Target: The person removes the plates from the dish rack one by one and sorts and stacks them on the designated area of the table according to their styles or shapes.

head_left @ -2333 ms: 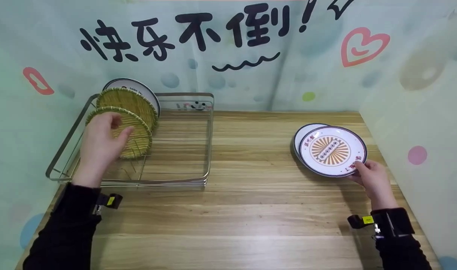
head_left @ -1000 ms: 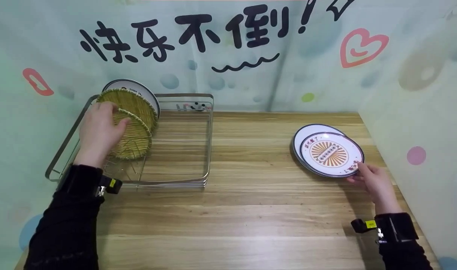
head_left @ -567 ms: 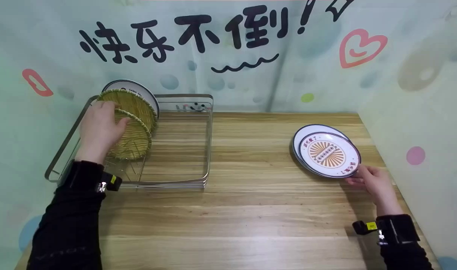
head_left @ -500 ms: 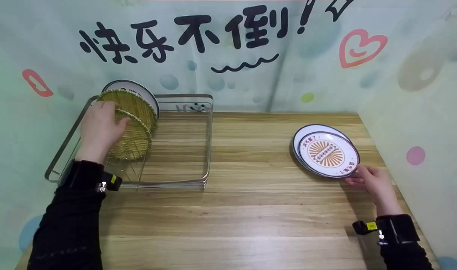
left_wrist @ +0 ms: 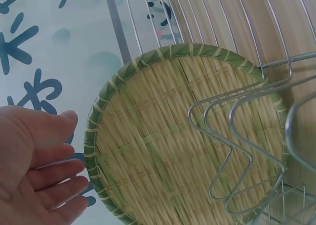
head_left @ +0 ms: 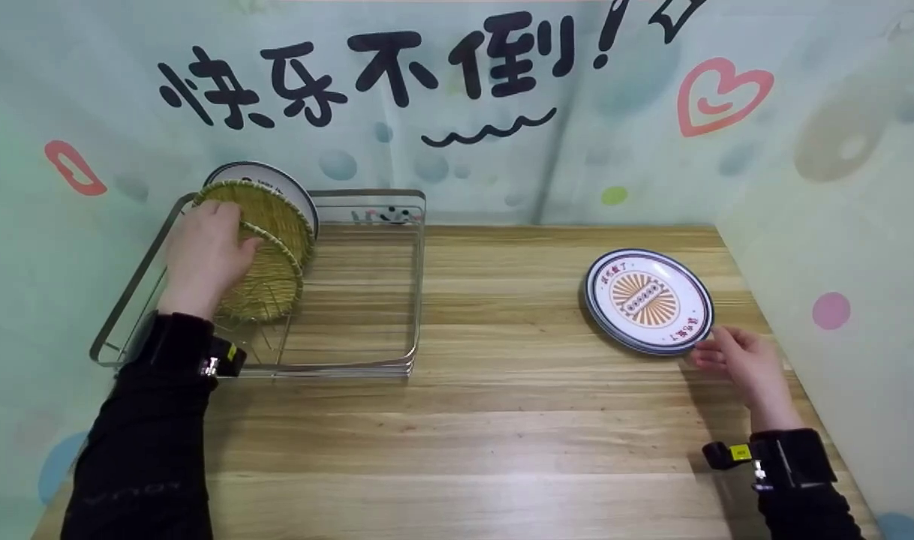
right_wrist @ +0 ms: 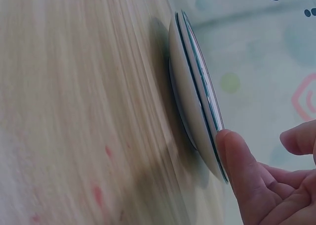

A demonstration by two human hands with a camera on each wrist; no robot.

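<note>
Two round woven bamboo trays [head_left: 266, 281] with bound green rims stand on edge in a wire dish rack [head_left: 367, 365]. My left hand [head_left: 205, 259] is at the top rim of the front one. In the left wrist view its loosely bent fingertips lie close by the rim, the thumb apart; contact is unclear. At the right, two white plates [head_left: 650, 292] with blue rims are stacked on the table, the upper one printed with an orange sunburst. My right hand [head_left: 746, 367] is by their near right edge, a fingertip [right_wrist: 224, 141] against the rim and the thumb raised away.
Behind the bamboo trays a white plate [head_left: 288, 184] with a dark rim leans upright in the rack. A printed backdrop [head_left: 494, 180] rises behind the wooden table [head_left: 487, 442], with side walls left and right.
The upper plate has come down and left onto the lower one, and the right thumb has left its rim. The left hand has shifted slightly up along the front bamboo tray.
</note>
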